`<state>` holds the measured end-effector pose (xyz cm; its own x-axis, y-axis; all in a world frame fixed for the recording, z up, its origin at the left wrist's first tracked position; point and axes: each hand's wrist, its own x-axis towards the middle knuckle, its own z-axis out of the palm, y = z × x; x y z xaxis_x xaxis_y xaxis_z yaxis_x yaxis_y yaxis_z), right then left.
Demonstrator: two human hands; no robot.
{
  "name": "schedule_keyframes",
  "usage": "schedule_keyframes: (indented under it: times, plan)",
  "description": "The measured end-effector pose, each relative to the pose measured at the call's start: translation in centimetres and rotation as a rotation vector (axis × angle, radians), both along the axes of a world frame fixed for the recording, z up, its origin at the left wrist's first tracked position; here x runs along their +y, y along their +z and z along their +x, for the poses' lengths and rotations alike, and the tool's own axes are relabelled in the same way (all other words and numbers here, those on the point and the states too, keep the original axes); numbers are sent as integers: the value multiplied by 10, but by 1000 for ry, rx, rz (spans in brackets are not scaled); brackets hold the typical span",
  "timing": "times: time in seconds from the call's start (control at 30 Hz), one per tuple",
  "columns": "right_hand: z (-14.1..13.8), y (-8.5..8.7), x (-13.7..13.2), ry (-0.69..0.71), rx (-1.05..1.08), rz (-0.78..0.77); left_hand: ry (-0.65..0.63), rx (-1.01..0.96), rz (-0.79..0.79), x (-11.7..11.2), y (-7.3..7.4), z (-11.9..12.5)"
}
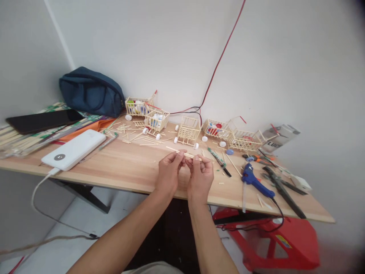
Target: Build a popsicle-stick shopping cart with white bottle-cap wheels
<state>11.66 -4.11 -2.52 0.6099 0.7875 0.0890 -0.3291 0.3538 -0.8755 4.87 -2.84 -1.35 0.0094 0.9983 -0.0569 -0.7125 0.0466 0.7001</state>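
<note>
A thin pale wooden stick (188, 155) is held level over the front part of the table, between both my hands. My left hand (169, 171) pinches it with thumb and fingers, and the stick's left end pokes out beyond them. Close beside it, my right hand (201, 175) grips the stick near its other end. Whether it is one stick or two together I cannot tell. Just behind my hands stands a small stick-built cart (188, 131) with white wheels. A green-and-black pen-like tool (219, 161) lies to the right of my right hand.
Several more little carts, one a loaded cart (156, 121), line the wall among loose stick pieces (148, 140). A blue glue gun (255, 180) and black-handled cutter (285, 192) lie right. At left are a white power bank (74, 149), phone (44, 121) and blue pouch (91, 91).
</note>
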Motion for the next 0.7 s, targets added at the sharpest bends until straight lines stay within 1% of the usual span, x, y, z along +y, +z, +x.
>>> schedule_keyframes:
  times: [0.1,0.17,0.23,0.37,0.5,0.6,0.7]
  plan:
    - [2,2,-6,121,-26,9,-7,-28,12,2,3,-5]
    - [3,3,-10,224,-12,40,-15,-44,15,4,4,-9]
    - [4,4,-12,292,23,74,-22,-57,15,5,5,-13]
    - [5,4,-10,344,104,72,-19,-63,2,6,9,-15]
    - [7,4,-7,391,166,56,15,-2,-6,4,15,-14]
    - [10,4,-9,413,170,45,35,60,14,3,19,-14]
    - [13,3,-11,453,156,64,14,107,28,3,22,-16]
